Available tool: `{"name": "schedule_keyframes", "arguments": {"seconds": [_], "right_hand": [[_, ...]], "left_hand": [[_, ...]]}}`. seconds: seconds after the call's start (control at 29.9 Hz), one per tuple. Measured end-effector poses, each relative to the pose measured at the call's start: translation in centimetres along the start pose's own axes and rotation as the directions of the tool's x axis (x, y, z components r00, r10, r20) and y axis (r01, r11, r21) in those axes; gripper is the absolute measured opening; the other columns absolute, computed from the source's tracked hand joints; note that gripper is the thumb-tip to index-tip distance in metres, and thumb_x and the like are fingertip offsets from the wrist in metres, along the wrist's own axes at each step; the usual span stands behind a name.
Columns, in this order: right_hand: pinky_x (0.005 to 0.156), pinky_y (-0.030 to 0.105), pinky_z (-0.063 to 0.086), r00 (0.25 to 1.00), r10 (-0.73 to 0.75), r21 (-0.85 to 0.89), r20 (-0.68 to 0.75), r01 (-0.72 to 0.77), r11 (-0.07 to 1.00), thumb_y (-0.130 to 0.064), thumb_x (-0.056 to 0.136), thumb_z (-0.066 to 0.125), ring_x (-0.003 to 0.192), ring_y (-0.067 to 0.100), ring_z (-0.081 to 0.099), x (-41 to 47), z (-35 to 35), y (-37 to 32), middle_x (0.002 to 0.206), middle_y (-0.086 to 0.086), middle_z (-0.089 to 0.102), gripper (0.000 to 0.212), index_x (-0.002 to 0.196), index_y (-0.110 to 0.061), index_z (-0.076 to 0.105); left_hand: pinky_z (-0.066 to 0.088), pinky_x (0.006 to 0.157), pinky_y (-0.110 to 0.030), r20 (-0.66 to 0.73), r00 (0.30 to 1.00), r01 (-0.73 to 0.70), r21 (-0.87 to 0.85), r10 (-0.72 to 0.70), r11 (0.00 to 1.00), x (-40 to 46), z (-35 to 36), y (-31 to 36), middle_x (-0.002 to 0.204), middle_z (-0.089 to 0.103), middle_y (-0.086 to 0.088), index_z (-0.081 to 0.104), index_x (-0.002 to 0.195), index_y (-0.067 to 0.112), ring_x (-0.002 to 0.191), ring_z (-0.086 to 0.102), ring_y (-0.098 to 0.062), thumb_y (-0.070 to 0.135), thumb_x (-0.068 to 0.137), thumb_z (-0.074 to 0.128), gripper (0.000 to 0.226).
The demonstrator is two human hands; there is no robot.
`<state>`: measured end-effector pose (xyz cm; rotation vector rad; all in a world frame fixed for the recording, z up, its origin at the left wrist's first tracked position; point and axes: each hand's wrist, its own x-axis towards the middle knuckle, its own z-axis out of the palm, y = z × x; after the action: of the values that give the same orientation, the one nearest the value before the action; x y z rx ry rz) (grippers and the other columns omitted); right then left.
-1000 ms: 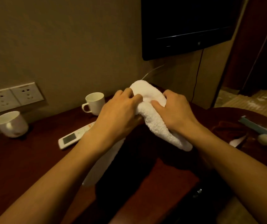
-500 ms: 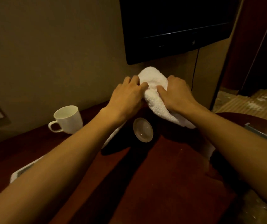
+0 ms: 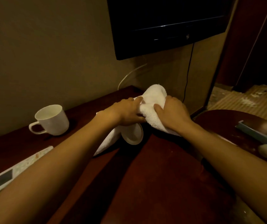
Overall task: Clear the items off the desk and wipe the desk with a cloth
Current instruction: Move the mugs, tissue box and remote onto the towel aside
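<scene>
Both hands, left [image 3: 126, 112] and right [image 3: 173, 113], grip a towel [image 3: 153, 97] above the bench [image 3: 162, 175], over a lid [image 3: 133, 135], mug [image 3: 50, 119] and remote [image 3: 14, 172] nearby.

Your left hand [image 3: 126, 113] and right hand [image 3: 171, 113] grip the fluffy white towel [image 3: 153, 101] together; a white ceramic mug [image 3: 51, 119] stands left of them on the dark red wooden desk [image 3: 162, 175].

The fluffy terry cloth [image 3: 153, 102] is plain white. The dark reddish-brown wooden worktop [image 3: 162, 175] carries a glossy white ceramic mug [image 3: 51, 119], a white round saucer [image 3: 133, 135], and a white speckled remote with grey screen [image 3: 13, 173]. The wall-mounted television [image 3: 166, 21] is black.
</scene>
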<state>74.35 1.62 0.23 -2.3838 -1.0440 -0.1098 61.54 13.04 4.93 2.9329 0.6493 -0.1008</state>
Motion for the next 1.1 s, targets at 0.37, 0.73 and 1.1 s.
{"name": "schedule_keyframes", "arguments": {"seconds": [0.37,0.73,1.1], "right_hand": [[0.094,0.042,0.04,0.975,-0.222,0.011,0.026,0.222,0.975,-0.038,0.092,0.05,0.114,0.033,0.045,-10.3,-5.0,-8.7,0.121,0.017,0.051,0.043,0.119,-0.006,0.051],[0.104,0.04,0.038,0.821,-0.511,0.148,0.255,0.489,0.86,-0.034,0.093,0.051,0.126,0.029,0.041,-23.1,-3.1,-22.4,0.135,0.013,0.045,0.05,0.134,-0.008,0.042],[0.091,0.039,0.049,0.554,-0.612,0.207,0.565,0.623,0.754,-0.034,0.088,0.06,0.111,0.026,0.052,-33.3,1.2,-27.8,0.121,0.006,0.049,0.04,0.121,-0.014,0.05]], "left_hand": [[0.042,0.097,-0.044,-0.105,0.994,0.016,0.165,0.002,0.986,-14.3,-1.5,-1.7,0.143,0.039,-0.011,0.019,0.148,0.023,0.124,0.044,-0.031,0.055,0.092,0.044,0.069],[0.046,0.089,-0.044,-0.134,0.977,0.183,0.144,-0.164,0.972,-31.9,-0.5,-6.1,0.132,0.046,-0.008,0.031,0.142,0.02,0.114,0.051,-0.029,0.037,0.093,0.05,0.055],[0.045,0.091,-0.038,0.225,0.935,0.256,0.101,-0.273,0.961,-44.5,5.2,-7.5,0.13,0.045,-0.005,0.045,0.13,0.023,0.115,0.051,-0.026,0.044,0.085,0.061,0.051]]}}
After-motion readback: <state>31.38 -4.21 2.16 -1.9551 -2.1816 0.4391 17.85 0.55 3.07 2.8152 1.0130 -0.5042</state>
